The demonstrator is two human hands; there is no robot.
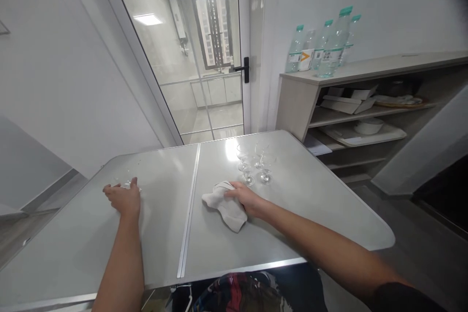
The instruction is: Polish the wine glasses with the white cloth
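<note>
On the left half of the table (pixel 161 234), my left hand (pixel 124 198) is beside a clear glass (pixel 127 185), its thumb and fingers spread apart. The glass is see-through and partly hidden by the hand, so its outline is faint. My right hand (pixel 245 197) grips a crumpled white cloth (pixel 228 207), which rests on the right half of the table. Just beyond that hand stands a cluster of clear stemmed glasses (pixel 266 174), upright and close together.
A metal seam (pixel 189 214) divides the tabletop. Behind it is a glazed door (pixel 204 58) with a black handle (pixel 246 69). At the right, a shelf unit (pixel 298 102) carries several plastic bottles (pixel 331 53), with boxes and a tray (pixel 391 132) on its shelves.
</note>
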